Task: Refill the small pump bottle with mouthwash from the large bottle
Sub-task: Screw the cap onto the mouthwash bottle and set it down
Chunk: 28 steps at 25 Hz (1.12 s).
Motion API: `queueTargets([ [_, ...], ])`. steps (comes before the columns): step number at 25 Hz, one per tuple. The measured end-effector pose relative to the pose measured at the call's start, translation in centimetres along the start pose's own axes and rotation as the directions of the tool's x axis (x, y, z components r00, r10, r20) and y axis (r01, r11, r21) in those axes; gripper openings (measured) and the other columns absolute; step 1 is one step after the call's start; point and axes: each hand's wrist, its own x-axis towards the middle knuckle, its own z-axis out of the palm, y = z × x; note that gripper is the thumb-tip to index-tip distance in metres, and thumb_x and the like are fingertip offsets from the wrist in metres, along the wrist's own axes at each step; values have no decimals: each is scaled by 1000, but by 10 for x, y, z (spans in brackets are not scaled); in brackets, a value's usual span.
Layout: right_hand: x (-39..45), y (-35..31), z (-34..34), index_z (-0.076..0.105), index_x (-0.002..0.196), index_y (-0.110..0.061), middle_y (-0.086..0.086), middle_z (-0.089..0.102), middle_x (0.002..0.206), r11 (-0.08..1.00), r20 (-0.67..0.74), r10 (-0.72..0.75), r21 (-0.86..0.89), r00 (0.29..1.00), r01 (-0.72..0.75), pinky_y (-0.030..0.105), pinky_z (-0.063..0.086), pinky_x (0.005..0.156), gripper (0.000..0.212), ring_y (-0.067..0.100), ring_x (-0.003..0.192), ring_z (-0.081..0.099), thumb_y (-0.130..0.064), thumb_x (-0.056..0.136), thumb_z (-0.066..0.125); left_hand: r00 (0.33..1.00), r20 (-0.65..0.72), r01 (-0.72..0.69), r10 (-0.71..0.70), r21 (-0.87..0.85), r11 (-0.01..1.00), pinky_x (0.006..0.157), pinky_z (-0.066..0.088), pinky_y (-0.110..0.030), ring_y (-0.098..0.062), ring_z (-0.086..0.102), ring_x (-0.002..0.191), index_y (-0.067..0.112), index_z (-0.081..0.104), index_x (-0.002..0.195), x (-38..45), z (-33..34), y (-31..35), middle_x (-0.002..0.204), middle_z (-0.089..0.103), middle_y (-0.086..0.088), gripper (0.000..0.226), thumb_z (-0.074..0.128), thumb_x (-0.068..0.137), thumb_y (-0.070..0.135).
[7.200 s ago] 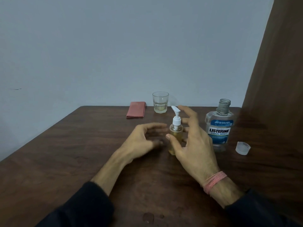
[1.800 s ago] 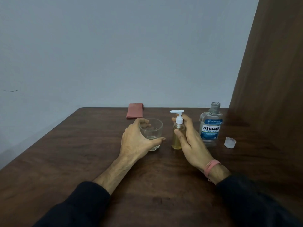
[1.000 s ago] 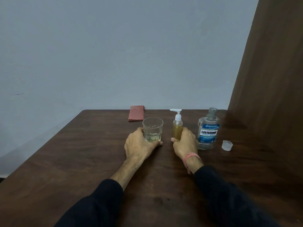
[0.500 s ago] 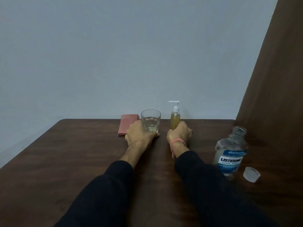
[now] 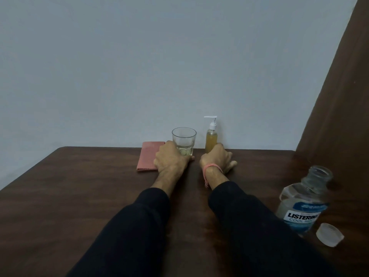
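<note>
The small pump bottle (image 5: 211, 137), full of yellow liquid and topped by a white pump, stands upright at the table's far edge by the wall. My right hand (image 5: 217, 159) lies at its base, hiding the bottom; the visible fingers spread loosely on the table to the bottle's right. My left hand (image 5: 170, 160) grips a clear glass (image 5: 184, 139) with a little liquid, just left of the pump bottle. The large mouthwash bottle (image 5: 303, 202) stands uncapped at the near right, apart from both hands. Its clear cap (image 5: 329, 234) lies beside it.
A folded red cloth (image 5: 147, 156) lies flat at the far edge, touching my left hand's outer side. The dark wooden table (image 5: 79, 196) meets a pale wall at the back. A brown panel (image 5: 339, 116) rises along the right side.
Both hands slid the glass and the pump bottle to the far edge by the wall. My right hand's fingers have loosened off the pump bottle. The large bottle and cap stayed behind.
</note>
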Motion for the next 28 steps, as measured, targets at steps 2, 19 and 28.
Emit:
queueTargets([
  [2,-2,3,-2,65,123,-14,10,74,124,999,26,-3,36,1000,2,43,41,109,28,31,130,56,-16,97,74,1000,20,-6,5,35,999,99,62,-47,-37,76,125,12,69,135,-6,-1,0,133,78,-11,78,98,82,61],
  [19,-190,108,-173,50,158,-12,9,61,155,963,456,-246,215,855,162,39,45,123,74,26,146,55,3,87,67,960,112,-229,258,-219,948,119,57,-42,-22,76,132,22,71,144,-234,-43,-23,138,81,1,31,59,115,17],
  [28,-172,204,-268,80,96,-32,-15,79,80,957,170,-223,228,960,182,33,62,85,8,8,86,76,-25,92,80,868,265,-228,420,-539,811,114,50,-27,-8,62,139,24,57,161,-284,-27,27,160,66,5,55,75,111,38],
])
